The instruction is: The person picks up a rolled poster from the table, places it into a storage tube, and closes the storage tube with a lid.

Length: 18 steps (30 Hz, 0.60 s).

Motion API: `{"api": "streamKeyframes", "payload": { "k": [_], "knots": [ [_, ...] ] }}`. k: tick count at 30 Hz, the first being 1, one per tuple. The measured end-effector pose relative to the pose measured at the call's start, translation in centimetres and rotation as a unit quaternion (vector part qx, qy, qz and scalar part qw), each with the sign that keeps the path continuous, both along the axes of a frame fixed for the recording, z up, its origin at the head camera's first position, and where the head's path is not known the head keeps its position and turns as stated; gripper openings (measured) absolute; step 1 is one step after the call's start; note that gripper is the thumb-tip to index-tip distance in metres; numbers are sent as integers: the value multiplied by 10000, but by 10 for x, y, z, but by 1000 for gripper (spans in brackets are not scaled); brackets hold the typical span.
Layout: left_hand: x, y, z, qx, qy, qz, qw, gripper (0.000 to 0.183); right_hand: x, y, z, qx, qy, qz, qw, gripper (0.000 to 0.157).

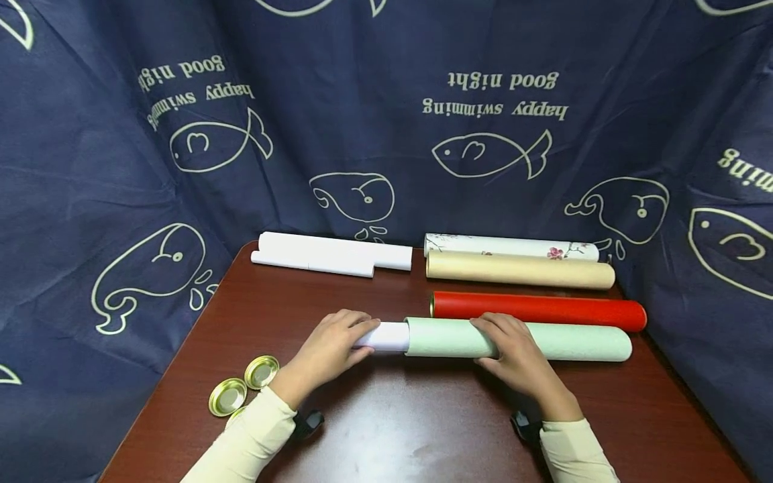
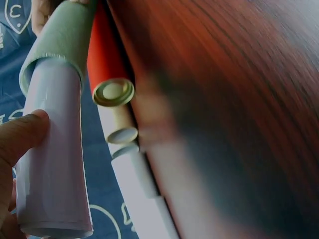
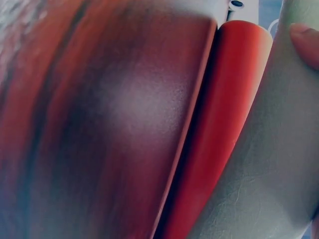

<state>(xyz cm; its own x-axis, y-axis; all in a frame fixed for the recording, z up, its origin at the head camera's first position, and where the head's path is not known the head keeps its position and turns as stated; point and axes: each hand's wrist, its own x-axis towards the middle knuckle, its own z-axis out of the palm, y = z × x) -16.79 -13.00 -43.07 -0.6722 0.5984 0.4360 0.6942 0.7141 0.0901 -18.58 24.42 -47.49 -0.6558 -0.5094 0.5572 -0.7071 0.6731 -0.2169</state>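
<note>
The pale green cylindrical tube (image 1: 574, 342) lies lengthwise above the table (image 1: 423, 416), its open mouth facing left; whether it touches the tabletop cannot be confirmed. The white paper roll (image 1: 389, 337) sits partly inside this mouth, its free end projecting to the left of the tube. The left hand (image 1: 329, 345) grasps the projecting section, thumb against its side; the right hand (image 1: 510, 349) grips the tube across its middle. The roll is presumably light, smooth and prone to creasing: hold it near the mouth with light, even pressure and keep it coaxial with the tube. The tube appears stiff and light; hold it around the body, clear of the rim. Just beyond the tube lies a red tube (image 1: 543, 310), followed by a beige tube (image 1: 519, 270) and a floral-print tube (image 1: 501, 245). Spare white rolls (image 1: 332, 253) lie beyond it and leftward; gold-coloured metal caps (image 1: 228, 397) lie left of it, on the near side, one mostly covered by the sleeve (image 1: 266, 419). The roll's inserted depth is hidden. Both wrist views crop the fingers, and the tabletop blurs there.
</note>
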Motion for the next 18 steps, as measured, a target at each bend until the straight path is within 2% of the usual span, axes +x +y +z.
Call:
{"api": "streamKeyframes", "payload": {
  "k": [6,12,18],
  "knots": [
    [-3,19,-7,198,-141,-136,9996,47,-1,-3,-2,-47,-81,54,9999,77],
    [-5,35,-8,257,-326,-277,9988,47,0,-5,-1,-56,-75,53,9999,75],
    [-6,41,-9,294,-373,-337,9983,45,2,-4,1,-30,-35,18,10000,75]
  ]
}}
